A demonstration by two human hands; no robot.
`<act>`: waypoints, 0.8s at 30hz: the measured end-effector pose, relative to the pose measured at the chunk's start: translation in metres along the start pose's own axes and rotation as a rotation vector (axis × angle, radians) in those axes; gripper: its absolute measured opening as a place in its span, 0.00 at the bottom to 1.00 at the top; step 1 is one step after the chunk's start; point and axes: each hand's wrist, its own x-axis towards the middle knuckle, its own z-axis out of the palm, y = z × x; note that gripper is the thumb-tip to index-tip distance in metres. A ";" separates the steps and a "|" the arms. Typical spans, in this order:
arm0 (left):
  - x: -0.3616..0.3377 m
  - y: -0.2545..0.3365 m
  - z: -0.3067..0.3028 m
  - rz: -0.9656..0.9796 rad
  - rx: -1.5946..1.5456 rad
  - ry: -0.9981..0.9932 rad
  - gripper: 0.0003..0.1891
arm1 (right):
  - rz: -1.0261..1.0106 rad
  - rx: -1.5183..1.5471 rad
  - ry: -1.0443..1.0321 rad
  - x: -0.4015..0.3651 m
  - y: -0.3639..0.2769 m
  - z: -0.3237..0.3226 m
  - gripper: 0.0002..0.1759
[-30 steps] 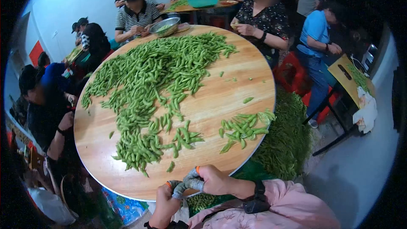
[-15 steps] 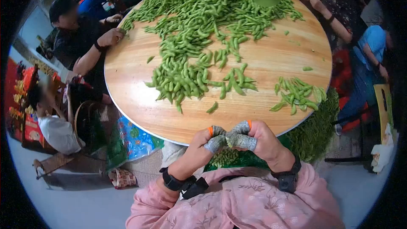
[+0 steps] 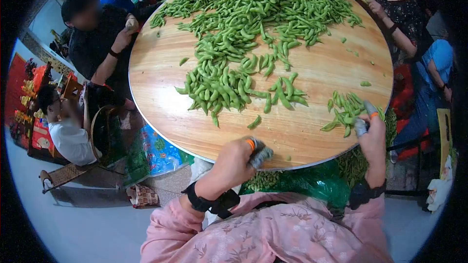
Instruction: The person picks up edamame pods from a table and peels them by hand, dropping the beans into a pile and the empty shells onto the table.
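Observation:
My left hand (image 3: 239, 158) is over the table's near edge, its grey-covered fingers curled together. Whatever lies inside them is hidden and slightly blurred. My right hand (image 3: 373, 129) is at the right side of the table, touching a small pile of green soybean pods (image 3: 346, 109). Its thumb and forefinger, also in grey covers, are spread apart at the pile. Left of the middle lies a larger cluster of plump pods (image 3: 214, 87), joined to the big heap (image 3: 258, 0) at the back. One loose pod (image 3: 254, 122) lies above my left hand.
The round wooden table (image 3: 161, 92) has a pale rim. Below its near edge, shelled beans (image 3: 263, 180) lie beside green plastic sheeting (image 3: 312, 182). A person in black (image 3: 97, 39) sits at the left, another in patterned clothing (image 3: 399, 19) at the right. A child's chair (image 3: 97, 131) stands lower left.
My hands were together at the near edge and have parted. The right moved right and forward to the small pile; the left stayed near the edge. The view has shifted slightly.

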 end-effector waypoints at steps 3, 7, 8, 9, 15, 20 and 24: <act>0.024 -0.021 -0.001 0.038 0.220 0.154 0.10 | -0.011 -0.056 0.066 0.001 0.024 -0.012 0.10; 0.050 -0.026 -0.009 -0.079 0.517 0.136 0.09 | 0.031 0.023 0.148 -0.006 0.016 -0.007 0.09; 0.052 -0.032 -0.009 -0.094 0.569 0.095 0.08 | 0.026 0.087 0.107 -0.009 0.011 -0.001 0.09; 0.051 -0.030 -0.011 -0.049 0.515 0.143 0.08 | 0.023 0.147 0.060 -0.009 0.006 0.005 0.09; 0.028 -0.024 -0.002 -0.087 -0.279 0.111 0.05 | 0.005 0.624 -0.407 -0.029 -0.030 0.042 0.09; 0.016 -0.004 -0.001 -0.166 -0.809 0.049 0.05 | 0.131 0.879 -0.655 -0.037 -0.067 0.058 0.08; 0.008 0.004 0.006 -0.175 -0.994 0.024 0.05 | 0.146 1.031 -0.742 -0.043 -0.075 0.065 0.08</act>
